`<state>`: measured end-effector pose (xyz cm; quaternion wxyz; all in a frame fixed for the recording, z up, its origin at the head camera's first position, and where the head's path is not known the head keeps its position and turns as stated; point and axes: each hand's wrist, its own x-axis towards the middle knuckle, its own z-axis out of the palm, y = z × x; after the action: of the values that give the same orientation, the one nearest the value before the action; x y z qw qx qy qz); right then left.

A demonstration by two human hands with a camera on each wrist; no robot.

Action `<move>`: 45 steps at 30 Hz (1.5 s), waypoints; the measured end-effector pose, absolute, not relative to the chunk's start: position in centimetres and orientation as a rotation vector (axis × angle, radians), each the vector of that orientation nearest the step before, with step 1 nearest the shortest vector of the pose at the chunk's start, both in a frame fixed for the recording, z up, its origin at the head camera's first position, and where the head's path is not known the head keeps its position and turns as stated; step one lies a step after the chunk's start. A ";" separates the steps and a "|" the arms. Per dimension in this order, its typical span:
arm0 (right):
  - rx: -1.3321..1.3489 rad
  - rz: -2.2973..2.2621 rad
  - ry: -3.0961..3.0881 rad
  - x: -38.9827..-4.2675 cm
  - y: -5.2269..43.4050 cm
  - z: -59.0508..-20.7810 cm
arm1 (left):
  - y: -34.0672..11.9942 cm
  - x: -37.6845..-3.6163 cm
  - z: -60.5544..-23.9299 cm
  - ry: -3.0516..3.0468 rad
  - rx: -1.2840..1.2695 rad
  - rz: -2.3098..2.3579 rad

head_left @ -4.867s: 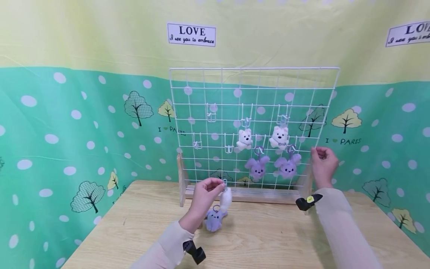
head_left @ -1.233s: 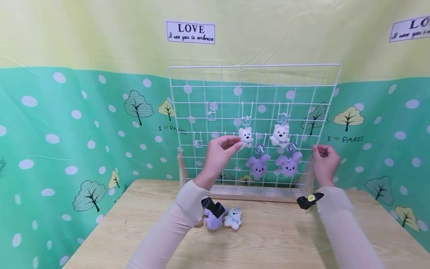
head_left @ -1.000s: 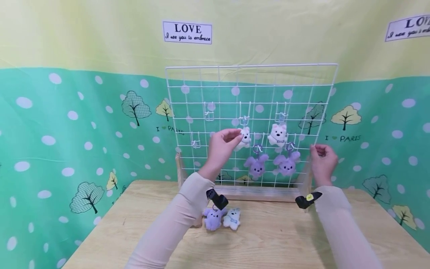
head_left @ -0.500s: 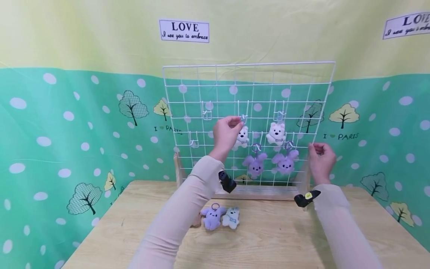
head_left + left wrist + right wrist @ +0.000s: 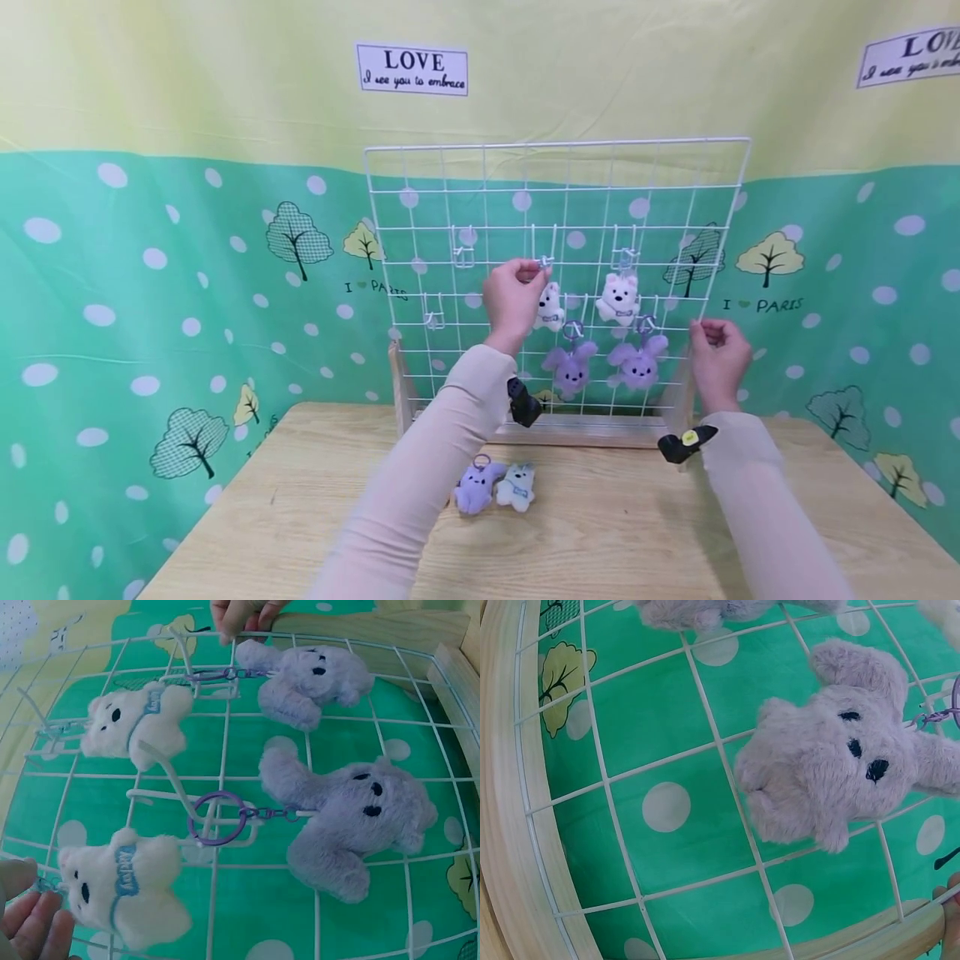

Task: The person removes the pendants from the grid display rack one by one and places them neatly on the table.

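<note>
Left hand point(image 5: 512, 293) now up from table, grip pinching white bear's point(image 5: 551, 307) ring; right hand point(image 5: 718, 354) clamped on grid point(image 5: 420, 208).

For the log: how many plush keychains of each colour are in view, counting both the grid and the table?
White: 3, two on the grid, one on the table.
Purple: 3, two on the grid, one on the table.
Total: 6.

Fluffy plush toys point(image 5: 619, 299), white coated wire grid point(image 5: 557, 167), matt wooden table point(image 5: 600, 542)
</note>
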<state>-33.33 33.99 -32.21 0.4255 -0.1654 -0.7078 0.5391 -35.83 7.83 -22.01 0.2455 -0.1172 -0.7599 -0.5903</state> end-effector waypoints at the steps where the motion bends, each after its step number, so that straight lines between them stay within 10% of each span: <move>1: -0.414 1.348 -1.769 -33.3 34.0 -32.2 | 7.9 -35.9 -22.1 -2.060 -0.313 -1.628; 45: -0.411 1.337 -1.781 -33.4 34.1 -32.3 | 6.7 -35.1 -21.4 -2.012 -0.426 -1.872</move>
<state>-33.40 34.09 -32.29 0.4248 -0.1643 -0.7120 0.5344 -35.15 6.74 -21.37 0.1793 -0.1506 -0.7117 -0.6623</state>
